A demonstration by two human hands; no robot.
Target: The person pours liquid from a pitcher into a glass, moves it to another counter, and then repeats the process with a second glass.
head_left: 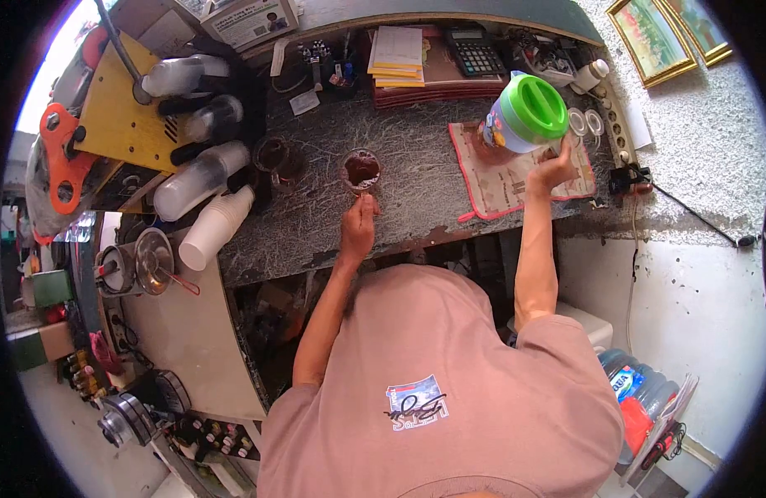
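Bench [416, 191]: a dark, marbled top, worn pale along its near edge, seen from overhead; a white speckled wall surface lies to the right with two framed pictures [661, 33] at the top corner.

Item 1. Glass cup [362, 171], holding dark liquid, stands upright on the bare middle of the bench. The left hand [358, 226] is placed just below it, fingers curled shut and touching the cup's near side or something thin held there; which cannot be told.

Item 2. Jar with green lid [524, 112], tilted, is gripped from beneath by the right hand [551, 172], fingers closed on its base, above a red-edged cloth mat [503, 178].

Item 3. Second dark glass [275, 158] is set left of the first, apart from it.

Item 4. Stacks of white plastic cups [204, 199] lie on their sides at the left end, against a yellow machine [121, 116].

Item 5. Calculator [474, 50] and yellow notepads [397, 56] are kept along the far edge.

Item 6. Water bottles [636, 398] are stored low at the right.

Open room: bare bench surface is found between the glass cup and the mat, and along the near edge; left and far sides are crowded.
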